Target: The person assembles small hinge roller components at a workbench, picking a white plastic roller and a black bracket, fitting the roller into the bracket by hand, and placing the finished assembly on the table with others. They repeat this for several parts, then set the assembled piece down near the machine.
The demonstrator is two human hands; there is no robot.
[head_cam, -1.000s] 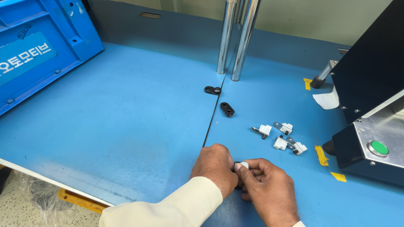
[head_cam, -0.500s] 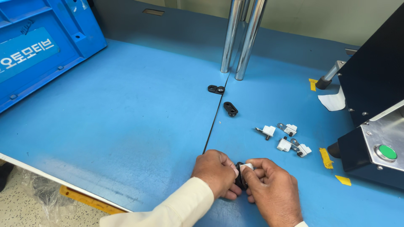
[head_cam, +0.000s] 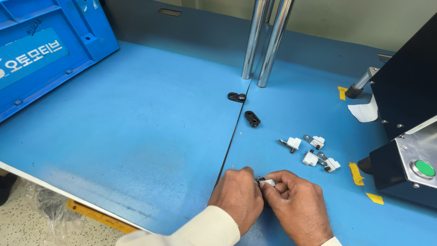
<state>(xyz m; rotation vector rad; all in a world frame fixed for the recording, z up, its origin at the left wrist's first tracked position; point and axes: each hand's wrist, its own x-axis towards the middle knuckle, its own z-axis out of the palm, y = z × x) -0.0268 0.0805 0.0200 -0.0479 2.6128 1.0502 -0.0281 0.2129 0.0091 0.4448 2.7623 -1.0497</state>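
My left hand (head_cam: pixel 237 197) and my right hand (head_cam: pixel 298 205) meet near the front of the blue table (head_cam: pixel 136 127), fingertips pinched together on one small white and black part (head_cam: pixel 265 182), mostly hidden by the fingers. Beyond them to the right lie several small white clips with metal tabs (head_cam: pixel 312 148). Further back two flat black link pieces (head_cam: pixel 251 118) (head_cam: pixel 236 97) rest by the seam between the table halves.
A blue plastic crate (head_cam: pixel 41 50) stands at the back left. Two upright chrome posts (head_cam: pixel 266 41) rise at the back centre. A black machine with a green button (head_cam: pixel 424 168) fills the right side, with yellow tape marks (head_cam: pixel 356 174) around it.
Both hands have stayed together on the small part, with the fingers shifting slightly around it. The view has drifted a little, and the loose parts on the table lie as before.
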